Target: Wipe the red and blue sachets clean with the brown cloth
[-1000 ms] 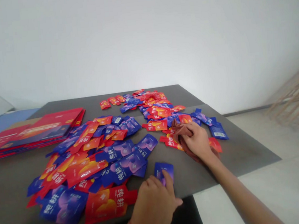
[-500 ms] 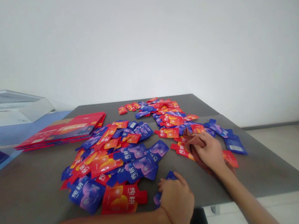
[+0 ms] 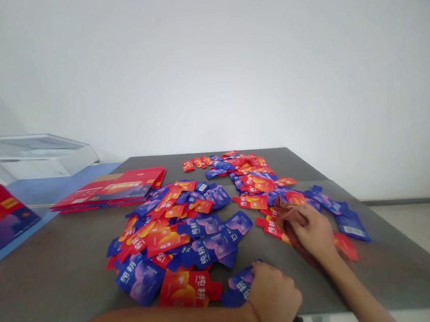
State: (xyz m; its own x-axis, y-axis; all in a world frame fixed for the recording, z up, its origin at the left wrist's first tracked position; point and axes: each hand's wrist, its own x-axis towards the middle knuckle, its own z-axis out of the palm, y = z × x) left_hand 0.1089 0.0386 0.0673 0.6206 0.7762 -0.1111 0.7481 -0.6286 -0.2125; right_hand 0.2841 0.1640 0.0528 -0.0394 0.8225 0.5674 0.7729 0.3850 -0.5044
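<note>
Your left hand [image 3: 275, 298] curls its fingers [image 3: 264, 279] down over a blue sachet [image 3: 238, 289] at the near edge of the sachet heap [image 3: 170, 242] on the bench [image 3: 58, 280], while your right hand [image 3: 315, 235] closes tightly around a brown cloth [image 3: 292, 219] just right of that heap.

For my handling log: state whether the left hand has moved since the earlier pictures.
Yes. The left hand has moved rightward, judged against the red sachet: it overlapped that sachet's right end before, and now lies clear to its right.
</note>
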